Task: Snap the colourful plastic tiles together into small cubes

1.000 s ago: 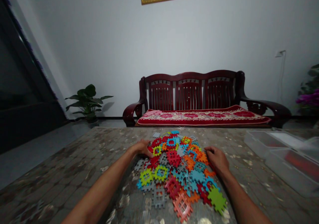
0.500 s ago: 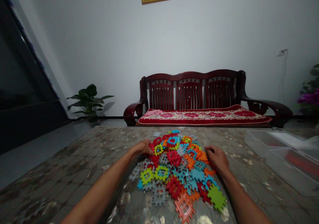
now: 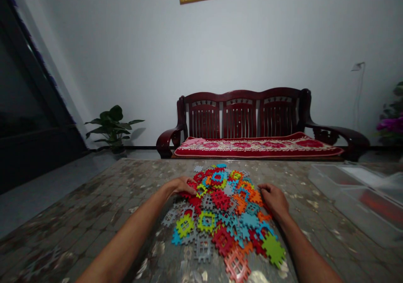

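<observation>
A heap of interlocking plastic building tiles lies on the table, in red, yellow-green, blue, orange and grey. My left hand (image 3: 181, 185) rests on the heap's left side, its fingers stretched over red tiles (image 3: 192, 200) and close to a yellow-green window tile (image 3: 200, 190). On the right edge, my right hand (image 3: 275, 198) lies loosely bent beside orange tiles (image 3: 255, 197), with no tile visible in it. Nearer to me are a grey window tile (image 3: 203, 248), a coral window tile (image 3: 237, 265) and a solid green tile (image 3: 273, 250). The undersides of both hands are hidden.
Clear plastic boxes (image 3: 368, 213) stand on the table's right side, one with something red inside. Past the far table edge is a dark wooden bench (image 3: 239, 111) with a red patterned cover (image 3: 258, 147). A potted plant (image 3: 113, 127) stands at left.
My left hand has shifted slightly right over the heap. Several tiles at the near side have slid a little right and toward me. My right hand has barely moved.
</observation>
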